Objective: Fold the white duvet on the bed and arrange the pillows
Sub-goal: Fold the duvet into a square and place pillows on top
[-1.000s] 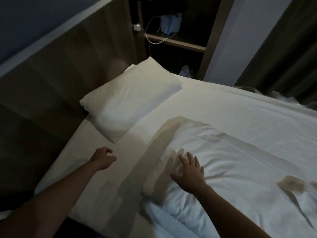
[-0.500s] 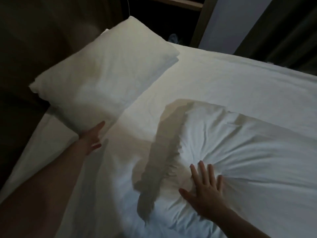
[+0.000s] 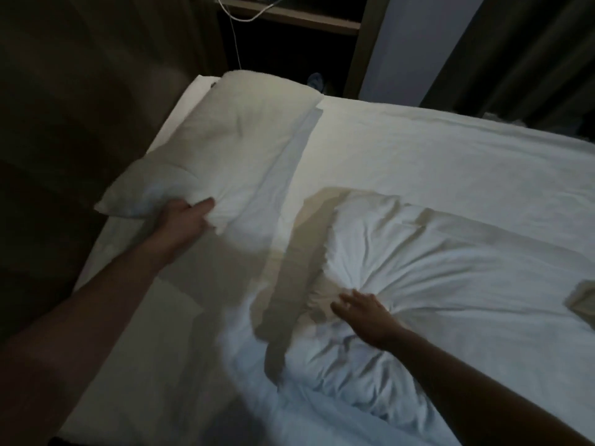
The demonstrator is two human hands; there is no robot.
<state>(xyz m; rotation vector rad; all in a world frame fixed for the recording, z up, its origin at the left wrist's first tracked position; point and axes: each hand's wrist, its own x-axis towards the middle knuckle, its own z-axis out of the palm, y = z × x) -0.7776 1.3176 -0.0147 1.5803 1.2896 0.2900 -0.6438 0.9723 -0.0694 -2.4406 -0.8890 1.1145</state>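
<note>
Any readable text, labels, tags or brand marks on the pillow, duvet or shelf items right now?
None can be read. The pillow, duvet and sheet show plain white fabric with no visible tag or print. The items on the shelf are cut off and too dark to show any lettering.

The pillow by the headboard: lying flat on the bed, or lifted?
Partly lifted. The left hand grips the pillow at its near edge, which is raised off the sheet; the far end looks down.

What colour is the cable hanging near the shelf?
White; the cable shows clearly in the head view.
</note>
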